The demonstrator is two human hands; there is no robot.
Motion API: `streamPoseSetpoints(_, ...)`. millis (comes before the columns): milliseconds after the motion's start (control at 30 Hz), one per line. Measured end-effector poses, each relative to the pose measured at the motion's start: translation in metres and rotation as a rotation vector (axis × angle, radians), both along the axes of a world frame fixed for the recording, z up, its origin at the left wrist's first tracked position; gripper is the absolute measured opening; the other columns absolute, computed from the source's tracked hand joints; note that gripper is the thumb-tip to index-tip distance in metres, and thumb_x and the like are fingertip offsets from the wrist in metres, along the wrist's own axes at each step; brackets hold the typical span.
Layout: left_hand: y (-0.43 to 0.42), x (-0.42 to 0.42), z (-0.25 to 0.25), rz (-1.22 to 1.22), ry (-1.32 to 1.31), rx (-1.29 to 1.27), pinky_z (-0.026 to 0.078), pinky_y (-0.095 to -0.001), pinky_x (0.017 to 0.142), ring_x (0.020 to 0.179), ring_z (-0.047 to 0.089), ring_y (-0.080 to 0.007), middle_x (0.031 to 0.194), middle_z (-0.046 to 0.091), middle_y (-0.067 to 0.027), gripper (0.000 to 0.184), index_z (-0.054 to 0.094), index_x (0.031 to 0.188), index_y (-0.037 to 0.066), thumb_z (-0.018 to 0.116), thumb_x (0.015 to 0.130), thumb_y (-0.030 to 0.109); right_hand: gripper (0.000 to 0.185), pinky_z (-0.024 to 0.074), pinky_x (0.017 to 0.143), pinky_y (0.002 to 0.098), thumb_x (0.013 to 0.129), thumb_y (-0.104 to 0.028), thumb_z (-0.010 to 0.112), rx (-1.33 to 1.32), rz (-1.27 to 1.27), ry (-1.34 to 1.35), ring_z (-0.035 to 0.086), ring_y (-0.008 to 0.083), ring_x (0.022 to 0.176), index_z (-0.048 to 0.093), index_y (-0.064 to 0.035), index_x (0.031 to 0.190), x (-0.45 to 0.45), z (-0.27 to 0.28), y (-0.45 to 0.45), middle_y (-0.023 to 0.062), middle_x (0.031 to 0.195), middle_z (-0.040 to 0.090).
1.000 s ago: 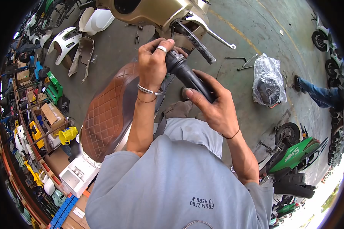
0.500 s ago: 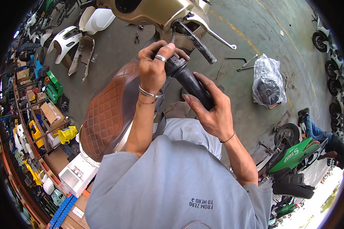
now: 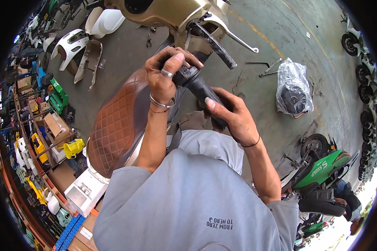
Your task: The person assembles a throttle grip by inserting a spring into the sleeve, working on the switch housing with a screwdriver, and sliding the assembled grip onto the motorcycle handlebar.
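A black throttle grip point(image 3: 202, 91) is between my two hands, off the scooter and tilted down to the right. My left hand point(image 3: 162, 79), with a ring and a bracelet, pinches the wide collar end. My right hand point(image 3: 237, 119) is wrapped round the rubber lower part, thumb lying along the top. Just above is the bare, scuffed handlebar tube point(image 3: 215, 47), apart from the grip. A silver brake lever point(image 3: 234, 37) runs beside that tube from the gold front cover point(image 3: 167, 14). The fingertips behind the grip are partly hidden.
The scooter's brown quilted seat point(image 3: 119, 121) is at my left. White body panels point(image 3: 73, 48) and pliers point(image 3: 149, 42) lie on the floor. At right are wrenches point(image 3: 272, 69), a plastic-wrapped wheel part point(image 3: 294, 90), a green scooter point(image 3: 320, 167) and a person point(image 3: 351, 201). Parts shelves point(image 3: 33, 138) stand left.
The throttle grip and both hands have shifted slightly left and down, away from the handlebar tube. My right thumb now lies across the grip. The person at right has moved lower in view.
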State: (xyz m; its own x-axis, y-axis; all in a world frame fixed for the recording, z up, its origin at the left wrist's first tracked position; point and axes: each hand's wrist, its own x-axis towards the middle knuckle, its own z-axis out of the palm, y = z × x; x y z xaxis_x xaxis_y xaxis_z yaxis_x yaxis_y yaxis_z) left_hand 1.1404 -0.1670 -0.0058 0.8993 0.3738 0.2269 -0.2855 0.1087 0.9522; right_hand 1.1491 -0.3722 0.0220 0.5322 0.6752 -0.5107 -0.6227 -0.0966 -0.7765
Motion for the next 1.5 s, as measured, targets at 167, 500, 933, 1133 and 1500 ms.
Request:
streamPoseSetpoints(167,0.001,-0.002,-0.004,0.006,-0.021,-0.030,0.049,-0.0424,0.088,0.076,0.065,-0.0263,0.073,0.068,-0.0236,0.027,0.056,0.065,0.000,0.051,0.087,0.015,0.055,0.0379,0.049,0.0233,0.093,-0.038,0.073,0.024,0.025,0.018,0.049,0.0062,0.059,0.059,0.0023,0.128,-0.004,-0.003,0.003,0.0006,0.076,0.055)
streamPoseSetpoints(500,-0.001,-0.017,-0.020,0.169,-0.056,-0.070,0.048,-0.0298,0.089,0.098,0.062,-0.0173,0.109,0.069,-0.0143,0.018,0.069,0.096,-0.002,0.059,0.089,0.012,0.052,0.0532,0.074,0.0336,0.089,-0.028,0.076,-0.172,0.039,-0.521,0.068,0.0213,0.078,0.059,0.0014,0.129,-0.018,-0.009,0.013,0.0155,0.090,0.070)
streamPoseSetpoints(933,-0.011,-0.042,-0.019,0.202,0.363,-0.630,0.056,-0.0302,0.076,0.083,0.067,-0.0161,0.096,0.068,-0.0119,0.031,0.059,0.117,-0.003,0.059,0.102,0.024,0.055,0.0541,0.075,0.0415,0.086,-0.023,0.076,-0.183,0.062,-0.816,0.069,0.0386,0.085,0.055,-0.0006,0.132,-0.029,-0.040,0.017,0.0236,0.098,0.069)
streamPoseSetpoints(1133,-0.022,-0.037,-0.026,0.270,0.275,-0.234,0.055,-0.0290,0.074,0.081,0.067,-0.0149,0.092,0.069,-0.0107,0.038,0.062,0.116,-0.004,0.055,0.104,0.031,0.048,0.0525,0.075,0.0438,0.083,-0.014,0.072,-0.248,0.141,-0.698,0.067,0.0416,0.085,0.053,0.0003,0.124,-0.021,-0.055,0.022,0.0236,0.094,0.068)
streamPoseSetpoints(1500,-0.014,-0.037,-0.049,0.293,0.116,0.108,0.055,-0.0306,0.078,0.089,0.069,-0.0184,0.103,0.067,-0.0138,0.075,0.060,0.125,-0.003,0.047,0.097,0.065,0.039,0.0531,0.074,0.0389,0.071,-0.009,0.074,-0.056,0.253,-0.468,0.070,0.0358,0.079,0.064,0.0025,0.107,0.009,-0.083,0.065,0.0212,0.085,0.070)
